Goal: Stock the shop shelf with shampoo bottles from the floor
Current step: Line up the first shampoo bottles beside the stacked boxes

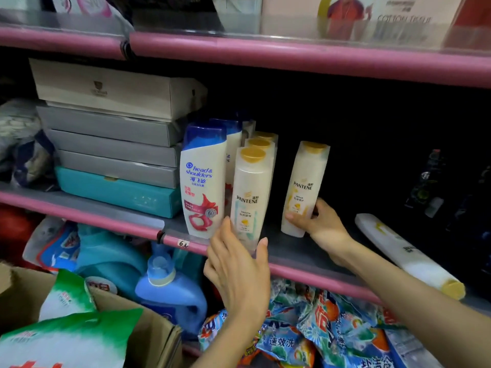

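Both hands are on the shelf: right hand grips a Pantene bottle; left hand, fingers straight, touches the front bottle beside it.

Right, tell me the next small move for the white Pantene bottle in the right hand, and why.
Probably slide the white, yellow-capped Pantene bottle leftward until it sits beside the row of matching Pantene bottles. The right hand grips its base, it stands tilted and apart from that row across a bare gap of grey shelf, and the left hand already steadies the front bottle.
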Available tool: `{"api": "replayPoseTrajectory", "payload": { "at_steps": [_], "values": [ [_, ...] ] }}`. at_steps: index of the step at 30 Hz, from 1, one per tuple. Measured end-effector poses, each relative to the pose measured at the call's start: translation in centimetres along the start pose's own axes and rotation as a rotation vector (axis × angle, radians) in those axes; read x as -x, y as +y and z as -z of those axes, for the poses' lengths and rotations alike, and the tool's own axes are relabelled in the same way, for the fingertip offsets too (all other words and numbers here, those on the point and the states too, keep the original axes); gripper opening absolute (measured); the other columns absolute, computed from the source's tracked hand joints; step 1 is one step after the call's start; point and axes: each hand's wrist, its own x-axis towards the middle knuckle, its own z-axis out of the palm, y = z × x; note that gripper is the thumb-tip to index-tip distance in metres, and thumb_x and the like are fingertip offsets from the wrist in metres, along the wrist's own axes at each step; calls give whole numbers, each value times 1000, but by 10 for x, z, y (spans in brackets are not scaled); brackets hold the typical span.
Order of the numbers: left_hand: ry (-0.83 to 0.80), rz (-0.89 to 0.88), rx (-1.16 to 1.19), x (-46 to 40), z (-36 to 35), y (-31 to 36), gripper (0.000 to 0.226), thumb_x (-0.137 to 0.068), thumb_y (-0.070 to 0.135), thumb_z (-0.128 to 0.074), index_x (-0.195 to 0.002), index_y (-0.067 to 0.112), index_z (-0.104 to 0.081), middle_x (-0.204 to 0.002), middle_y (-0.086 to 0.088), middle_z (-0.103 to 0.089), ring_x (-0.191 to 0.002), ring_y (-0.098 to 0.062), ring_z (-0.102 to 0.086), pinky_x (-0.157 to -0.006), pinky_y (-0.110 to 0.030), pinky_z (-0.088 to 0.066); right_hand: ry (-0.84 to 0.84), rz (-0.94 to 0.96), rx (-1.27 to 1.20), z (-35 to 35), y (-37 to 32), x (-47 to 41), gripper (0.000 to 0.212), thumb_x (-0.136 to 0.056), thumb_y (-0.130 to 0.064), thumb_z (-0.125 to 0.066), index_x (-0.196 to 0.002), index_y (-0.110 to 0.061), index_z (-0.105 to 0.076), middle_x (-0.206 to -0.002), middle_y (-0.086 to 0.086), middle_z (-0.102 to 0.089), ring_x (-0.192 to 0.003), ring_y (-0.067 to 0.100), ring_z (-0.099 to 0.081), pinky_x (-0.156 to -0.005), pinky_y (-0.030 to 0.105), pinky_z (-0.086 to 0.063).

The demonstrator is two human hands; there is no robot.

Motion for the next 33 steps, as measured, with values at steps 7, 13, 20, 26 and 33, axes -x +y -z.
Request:
{"api": "replayPoseTrajectory", "payload": {
  "at_steps": [7,13,20,26,33],
  "values": [
    [36,22,42,-8,-8,-3,66,-79,37,-69,-134,17,-38,-137,-1,-42,-124,-21,-34,-98,-42,-31,125,27,124,-9,15,-11,40,-75,-22,-80,-104,-20,-52,-88,-16,-59,-79,-5,-56,-62,10,-41],
    [65,26,69,-11,-10,-8,64,-72,36,-76,-126,18,-46,-126,0,-50,-116,-21,-39,-93,-40,-33,145,65,16,-26,15,-36,33,-81,-11,-73,-110,-13,-58,-103,0,-66,-95,13,-63,-78,18,-49],
    [63,60,126,-10,-11,-7,69,-67,34,-80,-126,19,-49,-123,-1,-52,-115,-22,-42,-94,-42,-34,84,47,101,-49,11,-61,35,-82,-19,-73,-111,-18,-53,-99,-8,-60,-87,4,-58,-75,15,-47],
    [83,65,139,-11,-14,-9,70,-64,34,-82,-125,19,-51,-118,-1,-54,-112,-23,-44,-90,-43,-34,128,6,192,-63,15,-71,26,-88,-24,-65,-110,-17,-53,-101,-3,-62,-97,16,-61,-74,25,-46],
    [109,59,137,-10,-17,-10,70,-61,28,-85,-122,16,-54,-116,-3,-56,-110,-27,-46,-88,-45,-36,7,13,236,-61,17,-73,35,-89,-27,-64,-122,-22,-56,-121,2,-64,-110,20,-61,-88,33,-51]
  ]
}}
